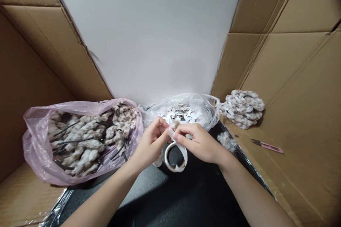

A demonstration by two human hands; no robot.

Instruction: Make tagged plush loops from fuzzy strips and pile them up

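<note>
My left hand and my right hand meet over the middle of the black surface, fingers pinched together. Between their fingertips is the end of a white tape strip, with a small tuft of brownish fur just beyond it. The strip runs down beside my right fingers to a nearly used-up tape roll, which stands below my hands. Behind my fingertips lies a clear plastic bag holding many small white tags.
A pink plastic bag at the left holds fluffy fur strips and black cords. At the right are a fur bundle, a loose fluff clump and pink-handled snips. Cardboard walls flank both sides.
</note>
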